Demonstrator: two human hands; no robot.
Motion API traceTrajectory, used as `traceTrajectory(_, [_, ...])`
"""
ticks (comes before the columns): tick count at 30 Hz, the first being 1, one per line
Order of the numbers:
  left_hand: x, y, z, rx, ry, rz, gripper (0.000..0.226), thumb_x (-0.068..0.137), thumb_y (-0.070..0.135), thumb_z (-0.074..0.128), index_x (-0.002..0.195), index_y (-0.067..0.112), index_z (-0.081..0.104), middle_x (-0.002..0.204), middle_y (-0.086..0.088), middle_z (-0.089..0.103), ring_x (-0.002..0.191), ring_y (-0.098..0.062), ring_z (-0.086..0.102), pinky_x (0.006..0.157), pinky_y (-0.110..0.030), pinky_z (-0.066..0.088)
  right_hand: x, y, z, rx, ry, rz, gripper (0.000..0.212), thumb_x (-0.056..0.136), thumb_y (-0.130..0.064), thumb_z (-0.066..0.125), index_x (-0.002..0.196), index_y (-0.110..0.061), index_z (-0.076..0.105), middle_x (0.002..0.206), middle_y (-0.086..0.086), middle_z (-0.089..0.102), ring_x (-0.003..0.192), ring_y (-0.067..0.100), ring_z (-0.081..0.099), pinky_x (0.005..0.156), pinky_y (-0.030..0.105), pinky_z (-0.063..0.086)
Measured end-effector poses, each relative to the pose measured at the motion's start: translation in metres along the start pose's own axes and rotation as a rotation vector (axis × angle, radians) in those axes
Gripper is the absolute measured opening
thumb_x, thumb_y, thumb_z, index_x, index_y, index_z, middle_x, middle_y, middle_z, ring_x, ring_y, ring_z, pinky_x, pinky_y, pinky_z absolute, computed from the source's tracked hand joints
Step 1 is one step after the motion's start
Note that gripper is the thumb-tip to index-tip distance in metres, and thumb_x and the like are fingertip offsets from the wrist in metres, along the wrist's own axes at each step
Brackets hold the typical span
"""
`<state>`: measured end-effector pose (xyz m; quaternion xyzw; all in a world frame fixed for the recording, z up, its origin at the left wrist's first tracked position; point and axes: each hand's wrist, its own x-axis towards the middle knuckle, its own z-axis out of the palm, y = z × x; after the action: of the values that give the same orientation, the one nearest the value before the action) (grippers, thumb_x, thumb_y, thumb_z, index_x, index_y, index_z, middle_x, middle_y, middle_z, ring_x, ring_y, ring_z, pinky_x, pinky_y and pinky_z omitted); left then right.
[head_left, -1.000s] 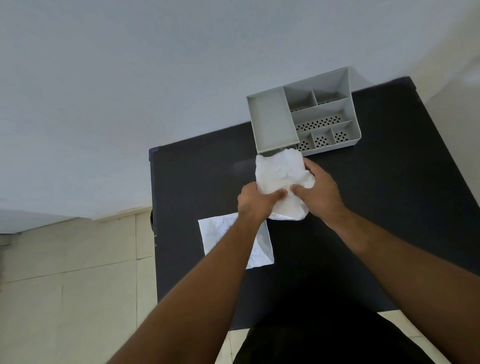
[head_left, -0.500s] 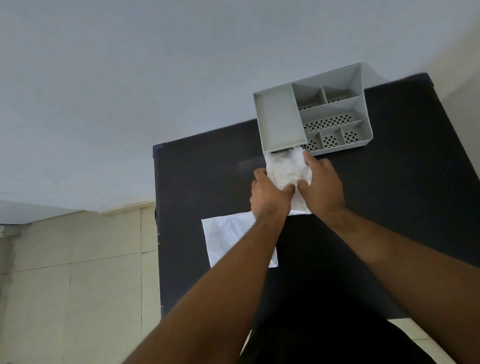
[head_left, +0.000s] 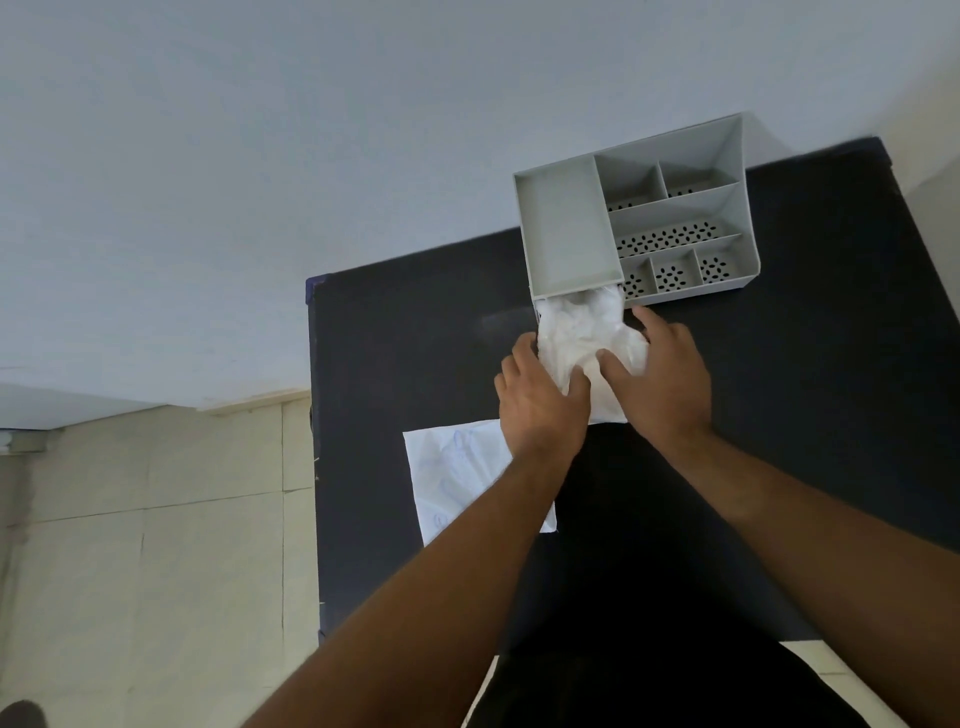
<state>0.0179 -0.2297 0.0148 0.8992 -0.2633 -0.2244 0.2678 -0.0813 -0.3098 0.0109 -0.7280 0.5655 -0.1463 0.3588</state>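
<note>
A crumpled white plastic bag (head_left: 582, 338) lies on the black table (head_left: 395, 353), its far end tucked into the front opening under the left part of a grey plastic organiser (head_left: 566, 234). My left hand (head_left: 540, 400) grips the bag's near left side, thumb on top. My right hand (head_left: 660, 374) holds the bag's right side, with the thumb on top and the fingers reaching toward the organiser. The bag's part inside the opening is hidden.
A flat white sheet with faint blue marks (head_left: 457, 473) lies on the table under my left forearm. The organiser has several perforated compartments (head_left: 670, 239) and stands against a pale wall (head_left: 311, 156). Tiled floor (head_left: 145, 545) lies left of the table's edge.
Both hands have carried the bag forward from above the table's middle and pushed its far end into the organiser's front opening; the bag now lies lower and flatter.
</note>
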Motion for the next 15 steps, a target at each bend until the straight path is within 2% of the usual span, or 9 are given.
traceTrajectory(4, [-0.013,-0.016,0.003,-0.006,-0.049,0.115,0.069,0.092,0.048,0.062,0.151,0.023,0.035,0.149,0.001,0.044,0.135,-0.019,0.041,0.109,-0.042,0.045,-0.013,0.008,-0.004,0.031,0.011,0.025,0.067,0.086,-0.037,0.075,0.145,-0.017,0.049,0.133,0.009,0.055,0.117,0.023,0.058,0.090,0.026,0.040])
traceTrajectory(8, [-0.018,-0.025,0.004,0.081,-0.155,0.203,0.081,0.095,0.053,0.059,0.160,0.024,0.019,0.165,0.003,0.027,0.149,-0.018,0.028,0.120,-0.040,0.033,-0.017,0.015,-0.003,0.052,-0.007,0.023,0.066,0.081,-0.031,0.080,0.140,-0.016,0.055,0.125,0.008,0.059,0.110,0.021,0.059,0.089,0.029,0.046])
traceTrajectory(12, [-0.014,-0.030,0.006,0.161,-0.256,0.233,0.083,0.101,0.054,0.047,0.163,0.022,0.002,0.172,0.005,0.005,0.157,-0.017,0.005,0.125,-0.047,0.022,-0.012,0.015,0.004,0.069,-0.007,0.001,0.060,0.078,-0.022,0.083,0.133,-0.017,0.060,0.117,0.007,0.066,0.105,0.022,0.064,0.091,0.040,0.055])
traceTrajectory(15, [-0.008,-0.026,0.007,0.235,-0.293,0.215,0.078,0.105,0.054,0.038,0.163,0.023,-0.004,0.171,0.007,-0.007,0.157,-0.015,-0.009,0.124,-0.052,0.020,-0.007,0.008,0.008,0.077,0.021,-0.011,0.054,0.078,-0.016,0.083,0.128,-0.016,0.063,0.109,0.005,0.071,0.097,0.020,0.067,0.089,0.041,0.057])
